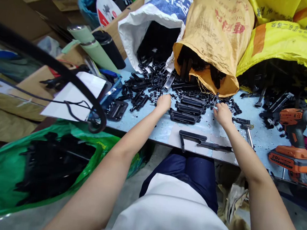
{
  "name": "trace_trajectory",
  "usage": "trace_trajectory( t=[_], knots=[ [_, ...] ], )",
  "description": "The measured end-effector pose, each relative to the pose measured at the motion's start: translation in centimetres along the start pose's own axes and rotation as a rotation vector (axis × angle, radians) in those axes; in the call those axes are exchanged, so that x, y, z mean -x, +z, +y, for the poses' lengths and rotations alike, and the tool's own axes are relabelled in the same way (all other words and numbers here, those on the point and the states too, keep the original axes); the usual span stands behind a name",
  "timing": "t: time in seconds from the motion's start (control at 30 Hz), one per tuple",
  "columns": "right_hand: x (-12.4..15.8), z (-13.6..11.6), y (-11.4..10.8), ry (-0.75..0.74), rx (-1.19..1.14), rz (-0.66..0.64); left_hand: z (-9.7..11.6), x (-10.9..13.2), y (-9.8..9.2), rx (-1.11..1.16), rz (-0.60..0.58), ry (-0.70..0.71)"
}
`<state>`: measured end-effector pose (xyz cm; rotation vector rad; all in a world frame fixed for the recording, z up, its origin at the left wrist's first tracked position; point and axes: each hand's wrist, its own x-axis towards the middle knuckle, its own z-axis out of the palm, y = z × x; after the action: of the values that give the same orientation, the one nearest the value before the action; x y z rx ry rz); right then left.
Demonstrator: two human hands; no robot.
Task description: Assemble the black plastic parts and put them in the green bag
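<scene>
My left hand (164, 102) is closed among small metal and black pieces at the back of the table; its fingertips are hidden, so what it grips cannot be made out. The fingers of my right hand (223, 114) pinch together at a small black bracket (214, 99) that sticks up by the fingertips. Between the hands lies a row of long black folding arms (187, 108), side by side. Closer to me, a jointed black arm (193, 135) rests partly unfolded on a sheet of cardboard (174, 135). Loose black parts (142, 84) are heaped behind my left hand.
White (130, 31), orange (213, 24) and yellow (278, 41) sacks spill black parts along the back. A hammer (250, 133) and a cordless drill (295, 140) are on the right. A green bag (2, 177) of black parts sits low left. A black cable (66, 76) crosses the left side.
</scene>
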<state>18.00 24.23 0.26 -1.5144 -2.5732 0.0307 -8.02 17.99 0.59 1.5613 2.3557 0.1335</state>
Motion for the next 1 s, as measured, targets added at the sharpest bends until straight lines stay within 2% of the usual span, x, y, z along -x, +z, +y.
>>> trace_trajectory(
  t=[0.1,0.2,0.27,0.33,0.43,0.57,0.7,0.8,1.0],
  knots=[
    [-2.1,-1.0,0.3,-0.030,0.034,-0.105,0.0,0.0,-0.7,-0.020,0.035,-0.038],
    [-1.5,-1.3,0.1,-0.041,-0.048,-0.075,-0.3,2.1,-0.4,0.148,0.198,0.084],
    [0.3,-1.2,-0.4,-0.044,-0.185,0.026,-0.5,4.8,0.9,0.449,0.279,0.215],
    [3.0,-1.2,-1.1,-0.058,-0.356,0.119,-0.5,8.0,2.8,0.763,0.233,0.292],
    [7.3,-2.0,-1.9,-0.103,-0.569,0.184,-0.3,11.9,5.4,0.930,0.259,0.338],
    [11.2,-3.3,-1.9,-0.142,-0.679,0.231,-0.2,13.5,6.4,0.816,0.396,0.339],
    [12.1,-3.7,-1.1,-0.175,-0.653,0.344,-0.1,13.3,5.8,0.584,0.410,0.450],
    [12.3,-3.7,-0.7,-0.280,-0.564,0.406,0.0,13.5,5.7,0.358,0.449,0.575],
    [13.2,-3.3,0.0,-0.425,-0.332,0.318,-0.5,13.4,6.1,0.104,0.567,0.765]
  ],
)
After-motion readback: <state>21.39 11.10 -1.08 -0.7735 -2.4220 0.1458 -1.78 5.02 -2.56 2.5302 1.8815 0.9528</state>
